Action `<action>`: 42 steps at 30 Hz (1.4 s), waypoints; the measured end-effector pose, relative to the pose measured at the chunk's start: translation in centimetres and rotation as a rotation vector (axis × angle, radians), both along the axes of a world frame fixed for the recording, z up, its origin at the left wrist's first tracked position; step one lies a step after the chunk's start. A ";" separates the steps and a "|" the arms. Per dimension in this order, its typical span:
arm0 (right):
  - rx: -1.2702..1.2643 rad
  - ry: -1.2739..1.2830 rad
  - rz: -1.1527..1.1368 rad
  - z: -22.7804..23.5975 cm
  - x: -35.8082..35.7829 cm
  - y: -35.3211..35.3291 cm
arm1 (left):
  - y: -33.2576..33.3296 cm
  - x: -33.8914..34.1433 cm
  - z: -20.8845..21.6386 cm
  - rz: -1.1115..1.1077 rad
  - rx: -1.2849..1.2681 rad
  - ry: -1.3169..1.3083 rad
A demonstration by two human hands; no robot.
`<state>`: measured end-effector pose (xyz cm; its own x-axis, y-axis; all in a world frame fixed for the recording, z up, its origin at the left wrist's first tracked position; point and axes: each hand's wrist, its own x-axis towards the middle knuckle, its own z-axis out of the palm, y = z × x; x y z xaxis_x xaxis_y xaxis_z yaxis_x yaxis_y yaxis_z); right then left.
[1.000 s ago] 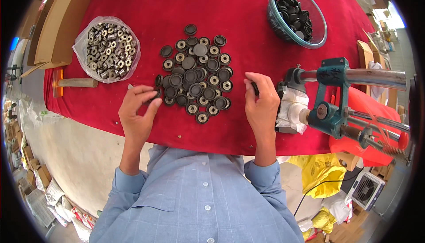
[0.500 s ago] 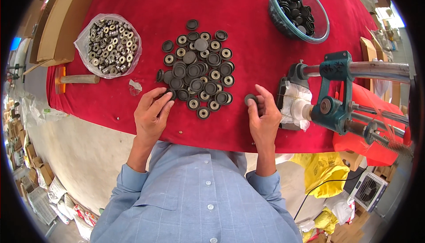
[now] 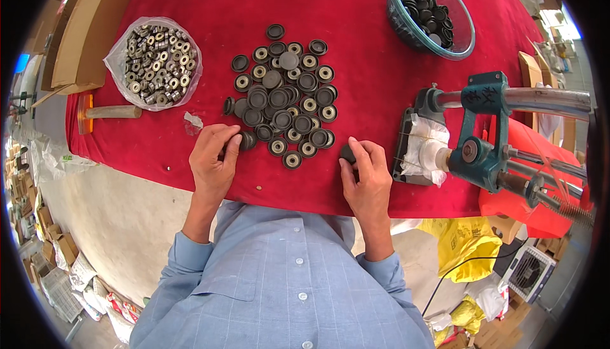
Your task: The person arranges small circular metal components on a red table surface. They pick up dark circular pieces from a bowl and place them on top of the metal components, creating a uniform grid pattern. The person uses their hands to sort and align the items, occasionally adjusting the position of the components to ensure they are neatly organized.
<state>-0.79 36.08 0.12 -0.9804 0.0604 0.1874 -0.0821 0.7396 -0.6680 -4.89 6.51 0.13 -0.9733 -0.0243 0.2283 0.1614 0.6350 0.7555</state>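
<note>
Between fingers and thumb of the right hand (image 3: pixel 368 180), pinching a black disc (image 3: pixel 347 154) right of the heap (image 3: pixel 279 99), toward the worktop's (image 3: pixel 298 190) front edge. With left hand (image 3: pixel 213 164) fingers bent close together, touching or just beside a second disc (image 3: pixel 248 140) at the heap's front-left side (cannot tell whether gripped). Could well topple or scatter the loosely piled heap with a careless left-hand push; could also drop the black disc and roll it off the front edge, if pinched too lightly. Farther out, note a bag (image 3: pixel 116 63) of bearings (image 3: pixel 159 63) and a hammer (image 3: pixel 113 113) toward the left edge, a press (image 3: pixel 473 149) at the right edge, a bowl (image 3: pixel 403 26) toward the far-right corner.
</note>
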 end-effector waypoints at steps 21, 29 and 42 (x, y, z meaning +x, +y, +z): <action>-0.005 0.257 0.283 -0.8 -0.4 -6.8 | -0.1 0.3 -0.3 -0.322 -0.411 0.340; 0.234 0.323 0.313 -1.1 0.9 -6.7 | -0.1 0.4 -0.8 -0.293 -0.374 0.351; 0.330 0.276 0.311 -0.4 1.7 -6.7 | -0.2 0.5 -0.7 -0.280 -0.333 0.323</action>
